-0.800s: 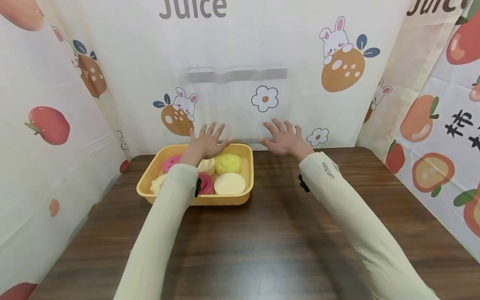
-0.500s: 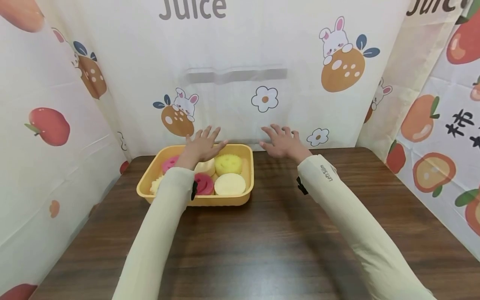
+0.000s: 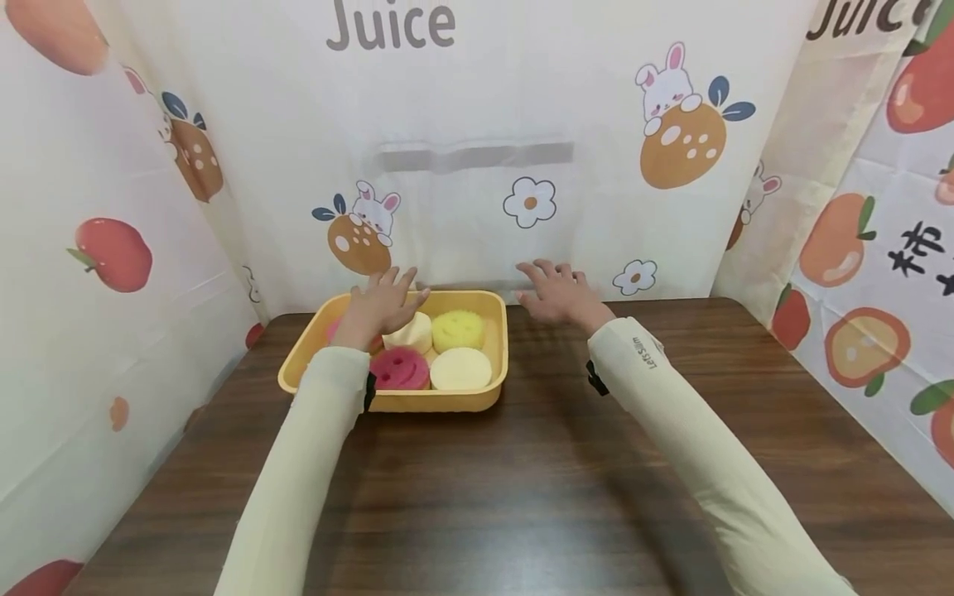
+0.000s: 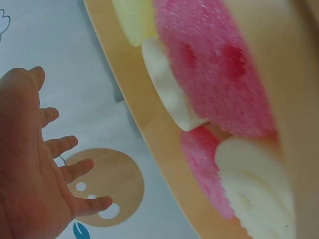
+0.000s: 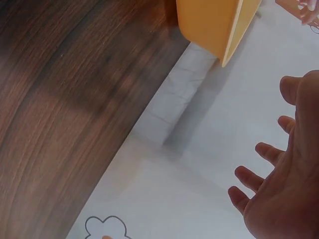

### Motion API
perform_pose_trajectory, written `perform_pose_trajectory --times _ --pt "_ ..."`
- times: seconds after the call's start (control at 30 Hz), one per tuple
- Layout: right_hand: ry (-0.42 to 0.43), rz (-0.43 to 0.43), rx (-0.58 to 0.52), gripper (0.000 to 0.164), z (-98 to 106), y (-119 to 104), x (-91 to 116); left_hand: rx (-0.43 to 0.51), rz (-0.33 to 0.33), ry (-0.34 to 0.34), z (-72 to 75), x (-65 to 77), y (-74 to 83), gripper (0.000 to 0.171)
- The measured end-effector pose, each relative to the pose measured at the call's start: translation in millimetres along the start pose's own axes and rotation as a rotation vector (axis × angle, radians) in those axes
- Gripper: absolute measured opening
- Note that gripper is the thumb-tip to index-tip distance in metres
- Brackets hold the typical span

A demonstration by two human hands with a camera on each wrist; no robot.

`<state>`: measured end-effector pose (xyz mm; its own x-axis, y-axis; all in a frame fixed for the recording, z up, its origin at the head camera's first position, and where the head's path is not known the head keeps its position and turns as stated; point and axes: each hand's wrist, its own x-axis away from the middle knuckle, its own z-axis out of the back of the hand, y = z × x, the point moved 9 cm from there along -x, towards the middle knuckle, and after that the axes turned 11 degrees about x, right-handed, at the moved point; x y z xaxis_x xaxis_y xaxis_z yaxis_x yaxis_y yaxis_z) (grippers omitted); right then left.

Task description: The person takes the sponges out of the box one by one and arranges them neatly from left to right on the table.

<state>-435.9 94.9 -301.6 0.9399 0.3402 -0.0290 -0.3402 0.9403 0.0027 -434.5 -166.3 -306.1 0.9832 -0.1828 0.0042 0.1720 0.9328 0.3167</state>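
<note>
My left hand (image 3: 382,306) hovers over the left part of a yellow plastic basin (image 3: 495,331), fingers spread and holding nothing. Inside lie round sponges: a dark pink one (image 3: 401,369) with a smiley face, a smooth cream one (image 3: 461,370), a yellow smiley one (image 3: 458,329) and another cream one (image 3: 412,333). In the left wrist view, a second pink sponge (image 4: 203,167) and a scalloped cream sponge (image 4: 256,184) also show; the left hand and sleeve largely hide these in the head view. To the right of the basin, my right hand (image 3: 559,294) is raised above the table, fingers extended, with nothing in it.
The basin stands at the back of a dark wooden table (image 3: 462,480), close to a white printed curtain (image 3: 462,232). More printed cloth hangs along the left side (image 3: 149,372) and the right side (image 3: 879,273).
My left hand has moved left and lower over the basin, uncovering more of the dark pink sponge. The right hand has sunk a little. The head view has shifted slightly.
</note>
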Motion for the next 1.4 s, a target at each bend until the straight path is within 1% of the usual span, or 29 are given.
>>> perform_pose_trajectory --times 0.13,0.27,0.4,0.5,0.63,0.77,0.93,1.03,1.2,1.3,1.4 --pt "-0.018 0.01 -0.016 0.059 -9.0 0.2 -0.6 0.008 0.013 0.004 -7.0 -0.7 -6.7 0.074" --pt "-0.034 0.001 -0.03 0.058 -20.4 2.7 -0.8 -0.003 0.02 0.02 -12.7 -2.4 -15.4 0.073" --pt "-0.054 0.002 -0.04 0.058 -32.9 1.8 0.2 -0.015 0.049 0.018 -17.4 1.2 -29.0 0.072" --pt "-0.046 -0.001 -0.052 0.058 -38.4 2.2 1.1 -0.016 0.069 0.018 -17.4 4.1 -38.8 0.071" --pt "-0.025 -0.01 -0.081 0.059 -39.1 5.6 1.6 -0.034 0.082 0.034 -13.1 4.9 -49.4 0.074" --pt "-0.021 -0.011 -0.093 0.064 -38.4 9.5 1.7 -0.06 0.103 0.051 -10.0 6.4 -59.4 0.077" --pt "-0.014 -0.015 -0.099 0.068 -36.1 11.5 -1.4 -0.033 0.142 0.052 -7.4 11.4 -75.2 0.081" --pt "-0.002 -0.008 -0.11 0.067 -35.0 7.3 -5.2 -0.012 0.161 0.048 -6.2 14.5 -86.9 0.085" --pt "-0.001 0.029 -0.113 0.065 -36.2 -8.6 -11.3 0.012 0.191 0.025 -9.7 21.3 -105.4 0.086" --pt "-0.003 0.043 -0.113 0.065 -35.5 -15.9 -13.3 0.022 0.196 0.016 -11.9 24.0 -112.1 0.086" --pt "-0.008 0.044 -0.106 0.064 -35.6 -19.5 -14.4 0.033 0.2 0.021 -12.1 26.2 -117.4 0.085"
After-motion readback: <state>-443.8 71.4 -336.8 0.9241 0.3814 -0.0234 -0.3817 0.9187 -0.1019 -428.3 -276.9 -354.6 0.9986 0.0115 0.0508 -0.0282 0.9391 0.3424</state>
